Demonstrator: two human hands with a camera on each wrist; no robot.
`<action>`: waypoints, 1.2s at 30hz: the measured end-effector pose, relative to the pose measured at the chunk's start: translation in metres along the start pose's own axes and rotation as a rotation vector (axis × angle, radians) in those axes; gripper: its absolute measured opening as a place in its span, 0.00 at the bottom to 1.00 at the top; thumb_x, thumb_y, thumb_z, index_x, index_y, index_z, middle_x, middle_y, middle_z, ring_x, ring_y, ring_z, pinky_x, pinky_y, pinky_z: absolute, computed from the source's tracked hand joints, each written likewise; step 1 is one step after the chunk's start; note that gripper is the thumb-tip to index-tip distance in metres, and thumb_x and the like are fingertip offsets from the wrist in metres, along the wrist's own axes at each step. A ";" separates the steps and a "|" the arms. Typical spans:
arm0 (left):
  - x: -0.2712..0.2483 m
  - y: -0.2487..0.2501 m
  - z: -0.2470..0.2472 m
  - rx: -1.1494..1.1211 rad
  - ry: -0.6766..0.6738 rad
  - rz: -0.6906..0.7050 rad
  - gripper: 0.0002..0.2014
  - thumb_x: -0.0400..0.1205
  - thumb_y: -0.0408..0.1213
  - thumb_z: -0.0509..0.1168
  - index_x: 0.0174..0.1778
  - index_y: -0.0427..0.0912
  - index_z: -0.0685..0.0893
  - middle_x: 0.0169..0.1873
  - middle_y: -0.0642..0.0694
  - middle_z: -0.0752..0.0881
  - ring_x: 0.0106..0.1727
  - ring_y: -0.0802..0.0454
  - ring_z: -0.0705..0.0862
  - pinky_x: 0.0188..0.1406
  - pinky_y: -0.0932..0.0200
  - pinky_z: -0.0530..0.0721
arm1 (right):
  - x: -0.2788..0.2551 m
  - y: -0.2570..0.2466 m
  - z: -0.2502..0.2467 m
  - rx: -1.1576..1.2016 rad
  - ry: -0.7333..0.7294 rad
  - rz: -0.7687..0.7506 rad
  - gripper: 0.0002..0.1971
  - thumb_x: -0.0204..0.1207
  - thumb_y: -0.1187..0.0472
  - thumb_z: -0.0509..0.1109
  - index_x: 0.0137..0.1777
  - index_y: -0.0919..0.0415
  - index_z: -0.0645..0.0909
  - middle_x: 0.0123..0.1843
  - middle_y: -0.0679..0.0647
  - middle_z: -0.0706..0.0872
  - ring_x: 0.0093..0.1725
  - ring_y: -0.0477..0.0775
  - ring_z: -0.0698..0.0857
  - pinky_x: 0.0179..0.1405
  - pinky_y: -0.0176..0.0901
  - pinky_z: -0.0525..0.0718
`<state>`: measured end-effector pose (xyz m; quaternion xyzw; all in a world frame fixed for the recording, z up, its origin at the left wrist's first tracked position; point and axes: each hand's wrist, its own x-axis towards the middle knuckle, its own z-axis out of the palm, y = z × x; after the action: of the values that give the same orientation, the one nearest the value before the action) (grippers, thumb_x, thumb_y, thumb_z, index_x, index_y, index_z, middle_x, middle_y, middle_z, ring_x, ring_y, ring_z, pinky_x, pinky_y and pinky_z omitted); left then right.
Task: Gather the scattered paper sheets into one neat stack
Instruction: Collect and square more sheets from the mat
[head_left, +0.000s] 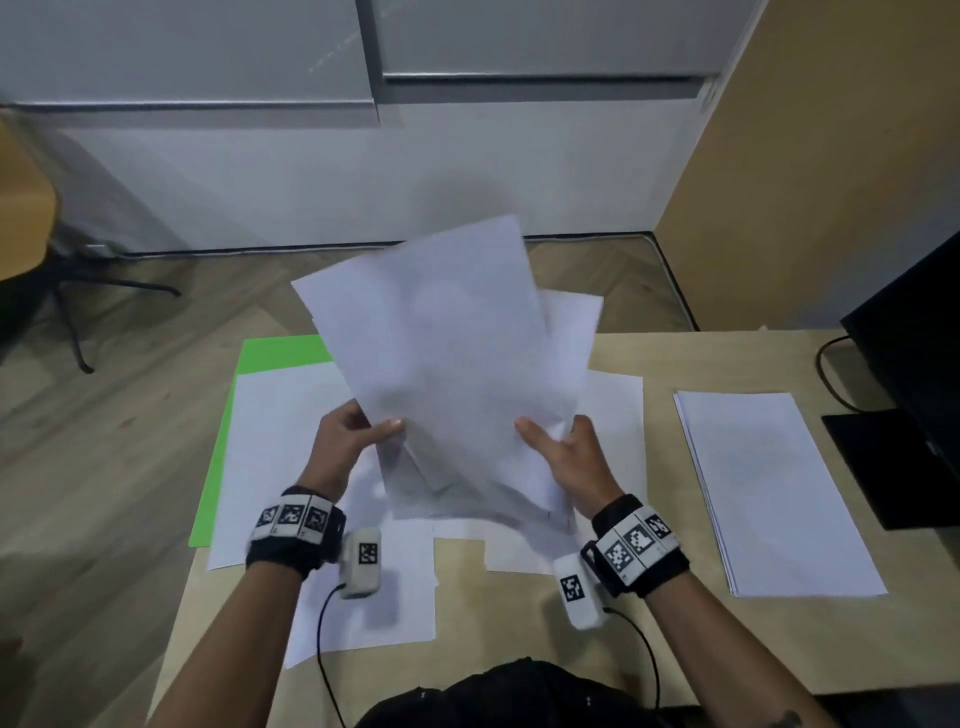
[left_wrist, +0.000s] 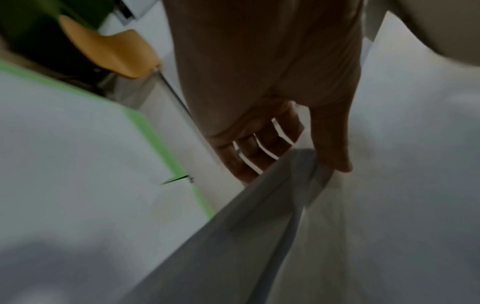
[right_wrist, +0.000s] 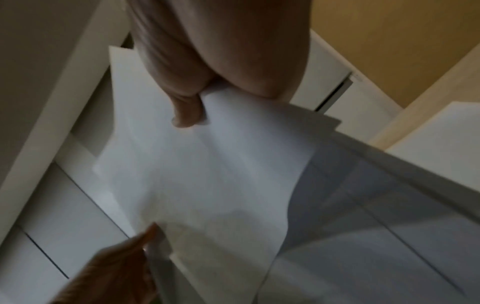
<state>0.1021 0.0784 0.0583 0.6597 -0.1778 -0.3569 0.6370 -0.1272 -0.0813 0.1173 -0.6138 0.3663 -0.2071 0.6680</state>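
A loose bundle of white sheets (head_left: 447, 353) is lifted off the table, fanned and tilted away from me. My left hand (head_left: 358, 434) pinches its lower left edge, thumb on top and fingers behind. My right hand (head_left: 550, 441) grips the lower right edge the same way. In the left wrist view the left hand's fingers (left_wrist: 249, 158) lie behind the bundle's edge (left_wrist: 285, 185). The right wrist view shows the right thumb (right_wrist: 187, 111) pressed on the bundle (right_wrist: 207, 174). More white sheets (head_left: 280, 457) lie scattered on the table beneath.
A green sheet (head_left: 270, 353) lies under the papers at the table's left. A separate neat white stack (head_left: 774, 488) sits to the right. A black monitor (head_left: 914, 332) with its base and cable occupies the right edge. A chair (head_left: 31, 208) stands on the floor at left.
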 end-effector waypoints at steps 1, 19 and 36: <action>-0.001 0.015 0.003 0.008 -0.041 0.038 0.16 0.66 0.33 0.77 0.50 0.37 0.90 0.46 0.44 0.93 0.48 0.49 0.90 0.52 0.54 0.84 | 0.001 -0.002 -0.003 -0.001 0.037 -0.028 0.06 0.78 0.64 0.75 0.41 0.54 0.85 0.35 0.39 0.91 0.37 0.37 0.89 0.41 0.30 0.81; -0.048 0.052 0.046 0.057 -0.163 0.347 0.20 0.73 0.28 0.72 0.60 0.49 0.88 0.60 0.50 0.89 0.63 0.49 0.86 0.63 0.51 0.82 | -0.017 0.008 -0.018 0.159 0.112 -0.062 0.18 0.70 0.70 0.81 0.60 0.71 0.85 0.55 0.64 0.92 0.57 0.64 0.90 0.64 0.61 0.86; -0.046 0.032 0.041 -0.016 -0.130 0.180 0.15 0.68 0.31 0.76 0.51 0.45 0.91 0.50 0.42 0.92 0.53 0.43 0.91 0.53 0.48 0.87 | -0.015 0.003 -0.017 0.163 0.045 -0.100 0.12 0.70 0.71 0.81 0.53 0.66 0.89 0.51 0.62 0.93 0.55 0.61 0.91 0.58 0.53 0.88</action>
<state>0.0491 0.0767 0.1037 0.6114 -0.2745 -0.3416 0.6589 -0.1503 -0.0809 0.1182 -0.5701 0.3323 -0.2832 0.6960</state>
